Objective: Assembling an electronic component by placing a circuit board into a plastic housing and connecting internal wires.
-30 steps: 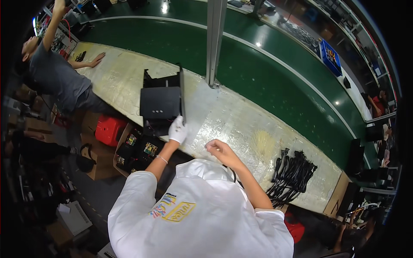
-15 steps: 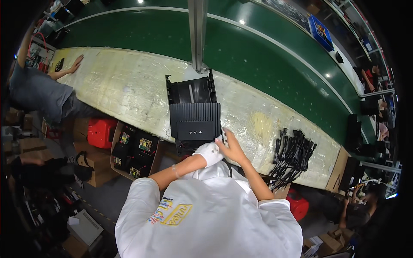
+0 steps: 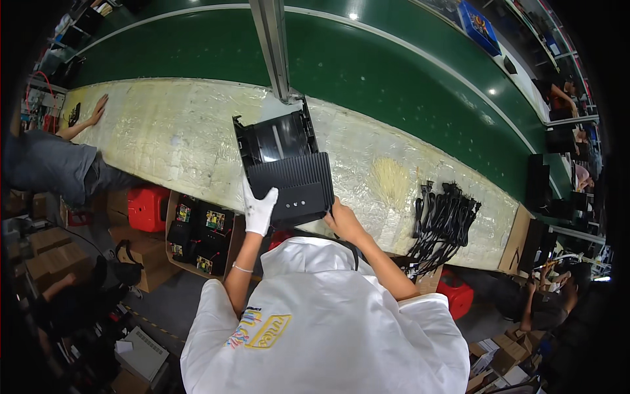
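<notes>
A black ribbed plastic housing (image 3: 295,176) with a row of small round holes lies tilted slightly at the near side of the bench. My left hand (image 3: 260,209), in a white glove, grips its left side with the thumb over the top face. At its near right corner my bare right hand (image 3: 344,220) holds the edge; some of those fingers are hidden under it. Just beyond, and partly overlapped by the housing, sits an open black plastic shell (image 3: 274,139) with raised side walls.
The bench (image 3: 177,131) is covered in clear film. To the right lie a bunch of pale ties (image 3: 391,180) and a heap of black cables (image 3: 443,223). A metal post (image 3: 270,52) rises behind the shell. A carton (image 3: 203,230) of parts with circuit boards stands left, near a co-worker (image 3: 49,161).
My left hand has moved from beside my right hand to the housing's left side. My right hand now holds its near right corner. The housing has turned slightly counterclockwise.
</notes>
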The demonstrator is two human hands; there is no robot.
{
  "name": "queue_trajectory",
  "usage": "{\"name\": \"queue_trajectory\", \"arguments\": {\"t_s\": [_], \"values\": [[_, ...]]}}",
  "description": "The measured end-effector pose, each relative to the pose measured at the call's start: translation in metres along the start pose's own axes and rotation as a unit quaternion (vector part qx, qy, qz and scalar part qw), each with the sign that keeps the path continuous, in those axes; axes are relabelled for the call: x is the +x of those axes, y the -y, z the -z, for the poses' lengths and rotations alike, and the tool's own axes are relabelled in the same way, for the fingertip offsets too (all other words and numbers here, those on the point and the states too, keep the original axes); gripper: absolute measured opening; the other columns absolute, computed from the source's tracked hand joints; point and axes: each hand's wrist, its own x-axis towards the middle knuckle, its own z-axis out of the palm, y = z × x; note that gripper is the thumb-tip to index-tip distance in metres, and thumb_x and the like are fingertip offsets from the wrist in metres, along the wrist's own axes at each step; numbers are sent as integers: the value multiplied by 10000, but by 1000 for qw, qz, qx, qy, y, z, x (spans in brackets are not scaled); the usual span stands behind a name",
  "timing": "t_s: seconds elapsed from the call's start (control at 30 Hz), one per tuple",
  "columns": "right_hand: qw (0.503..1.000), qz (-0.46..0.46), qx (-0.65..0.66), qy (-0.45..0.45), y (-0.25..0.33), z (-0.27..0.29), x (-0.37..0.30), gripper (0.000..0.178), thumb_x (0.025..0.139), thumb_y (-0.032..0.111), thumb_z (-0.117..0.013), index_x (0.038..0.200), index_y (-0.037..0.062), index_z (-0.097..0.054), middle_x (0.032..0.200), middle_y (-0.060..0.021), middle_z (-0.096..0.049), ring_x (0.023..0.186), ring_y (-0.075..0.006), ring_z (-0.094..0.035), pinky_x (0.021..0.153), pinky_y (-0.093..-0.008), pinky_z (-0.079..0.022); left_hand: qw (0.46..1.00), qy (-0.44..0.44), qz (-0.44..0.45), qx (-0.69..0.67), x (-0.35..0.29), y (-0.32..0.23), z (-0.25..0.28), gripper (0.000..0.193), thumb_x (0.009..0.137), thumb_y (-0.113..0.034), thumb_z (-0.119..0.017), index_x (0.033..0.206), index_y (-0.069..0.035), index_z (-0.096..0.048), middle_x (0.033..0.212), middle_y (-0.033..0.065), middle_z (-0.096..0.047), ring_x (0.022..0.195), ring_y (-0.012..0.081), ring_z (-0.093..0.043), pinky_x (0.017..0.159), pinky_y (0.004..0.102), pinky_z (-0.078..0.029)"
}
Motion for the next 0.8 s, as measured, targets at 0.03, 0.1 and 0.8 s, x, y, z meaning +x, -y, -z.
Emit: {"name": "queue_trajectory", "arguments": {"t_s": [0.03,0.1,0.8], "values": [[1000,-3,-1,-17,-3,-1,-8,468,855,106,-544,1222,-99,-337,874,-343,-591,838,-502,-585,729,-523,-470,999,15,44,2,-9,0,-3,948,767,-244,-747,1458,68,-177,1498,257,-253,1402,324,-257,1154,362,-206],[999,-8,-1,-35,-13,-1,-27,445,860,108,-544,1202,-96,-346,853,-344,-589,817,-508,-582,712,-529,-470,997,46,49,-29,-25,-13,-9,954,759,-232,-748,1454,78,-173,1491,268,-259,1396,333,-267,1150,367,-216],[989,10,60,-135,-65,15,-52,509,870,105,-529,1325,-37,-351,1167,-302,-543,1101,-480,-510,922,-443,-429,974,212,-72,29,19,-51,-78,665,778,-328,-724,1250,62,-466,1216,232,-505,1165,355,-498,1022,390,-396]]}}
